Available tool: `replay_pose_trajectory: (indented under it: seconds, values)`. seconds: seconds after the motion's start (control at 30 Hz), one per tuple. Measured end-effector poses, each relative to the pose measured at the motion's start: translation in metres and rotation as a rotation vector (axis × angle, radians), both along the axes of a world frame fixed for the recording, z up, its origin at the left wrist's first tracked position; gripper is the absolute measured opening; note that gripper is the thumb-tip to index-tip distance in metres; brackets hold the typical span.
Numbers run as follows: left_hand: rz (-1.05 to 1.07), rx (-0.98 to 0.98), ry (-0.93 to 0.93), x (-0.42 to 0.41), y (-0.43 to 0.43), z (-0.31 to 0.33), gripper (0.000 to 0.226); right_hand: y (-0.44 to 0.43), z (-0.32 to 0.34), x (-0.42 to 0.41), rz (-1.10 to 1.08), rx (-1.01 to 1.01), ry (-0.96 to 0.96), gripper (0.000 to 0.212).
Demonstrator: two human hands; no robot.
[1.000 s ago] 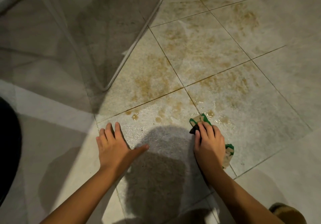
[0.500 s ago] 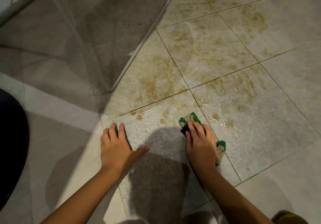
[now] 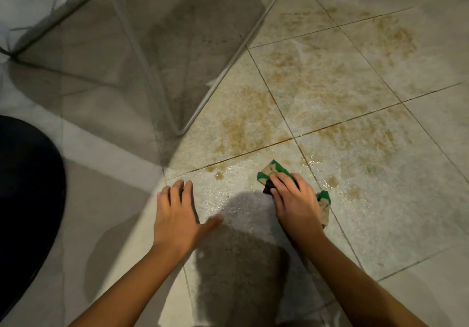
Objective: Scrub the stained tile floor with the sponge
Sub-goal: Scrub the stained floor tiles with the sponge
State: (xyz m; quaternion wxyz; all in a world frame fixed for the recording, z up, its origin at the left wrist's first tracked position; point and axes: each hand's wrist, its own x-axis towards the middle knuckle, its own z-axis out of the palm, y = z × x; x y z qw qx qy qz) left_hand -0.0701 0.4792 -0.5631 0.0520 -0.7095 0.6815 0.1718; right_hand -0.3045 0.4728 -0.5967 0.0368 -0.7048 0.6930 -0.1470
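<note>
Left hand point(image 3: 177, 221) flat on wet tile floor point(image 3: 380, 212) — right hand point(image 3: 295, 204) round crumpled sponge point(image 3: 272, 170).

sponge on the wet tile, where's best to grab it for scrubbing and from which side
Its middle, from above, palm down. The sponge lies flat on the floor, so a top grip with fingers curled over the far edge should press it evenly, as the right hand grips it now.
</note>
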Motion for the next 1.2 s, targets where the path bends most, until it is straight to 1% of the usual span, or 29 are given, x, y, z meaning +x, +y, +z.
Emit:
replay_pose_trajectory:
  seconds: [0.07, 0.13, 0.2, 0.27, 0.33, 0.37, 0.43, 0.47, 0.53, 0.6, 0.7, 0.73, 0.8, 0.83, 0.9, 0.97, 1.0, 1.03, 1.1, 1.17, 1.2]
  values:
    - [0.002, -0.003, -0.033, 0.011, -0.002, 0.000, 0.126, 0.008, -0.002, 0.000, -0.064, -0.032, -0.012, 0.034]
    - [0.015, 0.001, -0.066, 0.020, -0.005, 0.000, 0.130, 0.016, -0.005, 0.006, -0.063, -0.047, 0.000, 0.048]
    - [0.025, 0.028, -0.079, 0.026, -0.008, -0.001, 0.134, 0.020, -0.002, 0.018, -0.002, -0.010, 0.006, 0.064]
    - [0.043, 0.056, -0.062, 0.026, -0.009, -0.001, 0.137, 0.021, -0.003, 0.031, 0.082, 0.023, -0.020, 0.068]
    - [0.051, 0.061, -0.059, 0.024, -0.009, -0.001, 0.140, 0.013, -0.004, 0.042, 0.141, 0.015, -0.061, 0.061]
    - [0.052, 0.058, -0.061, 0.023, -0.009, -0.001, 0.140, 0.006, -0.003, 0.046, 0.150, 0.007, -0.059, 0.054]
    - [0.057, 0.057, -0.065, 0.022, -0.009, -0.001, 0.138, -0.013, -0.002, 0.049, 0.162, -0.019, -0.007, 0.031]
    - [0.059, 0.059, -0.063, 0.022, -0.009, -0.001, 0.139, -0.022, -0.001, 0.047, 0.162, -0.022, -0.002, 0.026]
    - [0.056, 0.063, -0.057, 0.023, -0.009, 0.000, 0.141, -0.034, 0.000, 0.041, 0.142, -0.025, -0.004, 0.030]
    - [0.047, 0.068, -0.066, 0.024, -0.009, 0.000, 0.138, -0.033, -0.001, 0.033, 0.127, -0.027, 0.009, 0.041]
    - [0.048, 0.062, -0.064, 0.024, -0.009, -0.001, 0.142, -0.015, -0.005, 0.027, 0.064, -0.039, -0.022, 0.044]
    - [0.050, 0.055, -0.054, 0.024, -0.008, -0.002, 0.144, -0.008, -0.006, 0.027, 0.056, -0.062, -0.044, 0.045]
    - [0.058, 0.046, -0.036, 0.024, -0.008, -0.002, 0.147, 0.003, -0.005, 0.035, 0.124, -0.150, -0.067, 0.049]
    - [0.062, 0.048, -0.035, 0.024, -0.008, -0.002, 0.148, 0.006, -0.005, 0.042, 0.189, -0.187, -0.069, 0.048]
    - [0.067, 0.049, -0.043, 0.023, -0.008, -0.002, 0.148, 0.004, -0.003, 0.060, 0.335, -0.238, -0.020, 0.033]
    - [0.067, 0.045, -0.060, 0.022, -0.008, -0.003, 0.146, -0.011, 0.003, 0.077, 0.401, -0.228, 0.053, 0.026]
    - [0.069, 0.041, -0.062, 0.022, -0.008, -0.004, 0.145, -0.019, 0.005, 0.083, 0.389, -0.195, 0.049, 0.022]
    - [0.069, 0.040, -0.062, 0.022, -0.009, -0.004, 0.144, -0.028, 0.006, 0.086, 0.364, -0.160, 0.031, 0.023]
    - [0.058, 0.044, -0.065, 0.024, -0.009, -0.004, 0.143, -0.039, 0.003, 0.084, 0.311, -0.107, 0.021, 0.031]
    - [0.054, 0.019, -0.052, 0.029, -0.011, -0.002, 0.134, -0.044, 0.000, 0.074, 0.269, -0.119, 0.021, 0.025]
    - [0.059, -0.003, -0.036, 0.032, -0.012, 0.000, 0.128, -0.044, -0.001, 0.069, 0.242, -0.118, 0.011, 0.027]
